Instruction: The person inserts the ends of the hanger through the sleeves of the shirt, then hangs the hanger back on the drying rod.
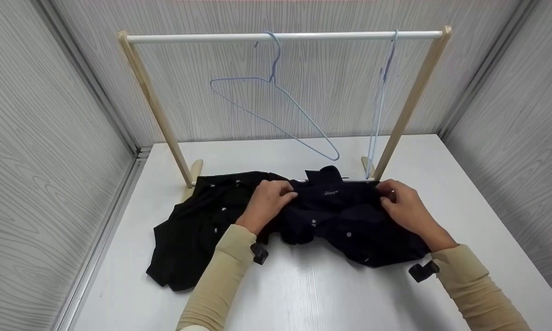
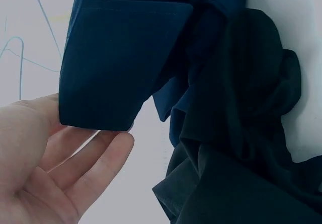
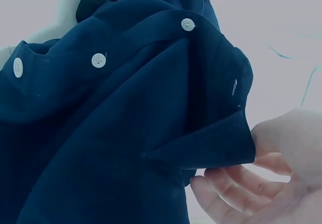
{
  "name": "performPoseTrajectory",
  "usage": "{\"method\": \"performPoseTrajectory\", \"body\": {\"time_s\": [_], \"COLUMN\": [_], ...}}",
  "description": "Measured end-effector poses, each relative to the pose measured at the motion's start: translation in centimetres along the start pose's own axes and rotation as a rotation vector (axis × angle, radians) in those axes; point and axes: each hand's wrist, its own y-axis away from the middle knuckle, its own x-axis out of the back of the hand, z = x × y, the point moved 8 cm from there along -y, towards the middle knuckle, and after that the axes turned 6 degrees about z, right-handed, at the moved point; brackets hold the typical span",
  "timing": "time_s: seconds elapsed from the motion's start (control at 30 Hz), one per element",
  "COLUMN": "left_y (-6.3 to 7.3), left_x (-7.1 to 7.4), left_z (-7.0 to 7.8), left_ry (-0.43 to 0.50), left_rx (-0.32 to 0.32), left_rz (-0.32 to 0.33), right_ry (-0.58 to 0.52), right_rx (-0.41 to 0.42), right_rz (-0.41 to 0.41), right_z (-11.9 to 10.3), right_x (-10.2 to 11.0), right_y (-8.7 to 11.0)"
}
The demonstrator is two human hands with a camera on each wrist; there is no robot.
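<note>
A navy button-up shirt [image 1: 331, 216] lies bunched across the foot of the rack, with white buttons and small pale lettering near its upper edge. My left hand [image 1: 267, 202] pinches the left end of that edge; the left wrist view shows a squared flap of navy cloth [image 2: 118, 65] at its fingers [image 2: 108, 163]. At the opposite end, my right hand [image 1: 407, 207] grips another cloth corner, seen as a folded flap [image 3: 216, 141] in the right wrist view. Left of the navy shirt, a black shirt [image 1: 188, 243] with light buttons lies crumpled, partly behind my left forearm.
A clothes rack with wooden posts [image 1: 158, 108] and a white rod [image 1: 202, 38] stands on the white table [image 1: 313, 294]. One pale blue wire hanger [image 1: 273, 79] hangs mid-rod, another hanger [image 1: 386, 73] near the right post. Grey wood-grain panels [image 1: 41, 151] enclose the table.
</note>
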Motion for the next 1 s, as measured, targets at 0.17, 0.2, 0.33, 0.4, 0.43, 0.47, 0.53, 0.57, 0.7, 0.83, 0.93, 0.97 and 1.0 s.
{"method": "performPoseTrajectory", "body": {"time_s": [0.17, 0.2, 0.33, 0.4, 0.43, 0.47, 0.53, 0.57, 0.7, 0.83, 0.93, 0.97, 1.0], "left_y": [0.0, 0.0, 0.0, 0.0, 0.0, 0.0, -0.1, -0.1, -0.1, 0.0, 0.1, 0.1, 0.1], "left_x": [-0.2, -0.2, -0.2, -0.2, -0.2, -0.2, -0.2, -0.2, -0.3, -0.3, -0.2, -0.2, -0.2], "left_z": [0.5, 0.6, 0.9, 1.1, 1.2, 1.2, 1.3, 1.4, 1.5, 1.5, 1.7, 1.7, 1.8], "left_ry": [-0.028, -0.034, -0.045, -0.042, -0.037, -0.033, -0.026, -0.021, -0.013, -0.014, -0.024, -0.027, -0.029], "left_rx": [-0.017, -0.021, -0.044, -0.058, -0.065, -0.072, -0.079, -0.082, -0.080, -0.077, -0.092, -0.099, -0.105], "left_rz": [0.006, 0.008, 0.027, 0.040, 0.047, 0.052, 0.061, 0.062, 0.066, 0.064, 0.072, 0.077, 0.082], "right_ry": [0.000, 0.000, -0.014, -0.022, -0.025, -0.031, -0.031, -0.032, -0.047, -0.104, -0.149, -0.160, -0.165], "right_rx": [-0.019, -0.021, -0.031, -0.032, -0.032, -0.030, -0.024, -0.022, -0.031, -0.054, -0.061, -0.061, -0.062], "right_rz": [-0.032, -0.037, -0.058, -0.060, -0.060, -0.055, -0.042, -0.035, 0.010, 0.050, 0.081, 0.090, 0.097], "right_z": [0.1, 0.1, -0.1, -0.3, -0.4, -0.6, -0.8, -1.0, -1.5, -2.4, -3.3, -3.6, -3.9], "right_x": [-0.1, -0.1, 0.1, 0.3, 0.4, 0.6, 1.1, 1.3, 3.0, 4.9, 6.2, 6.6, 6.9], "right_y": [0.0, 0.0, 0.0, -0.1, -0.2, -0.4, -0.7, -0.9, -1.8, -2.9, -3.7, -4.1, -4.4]}}
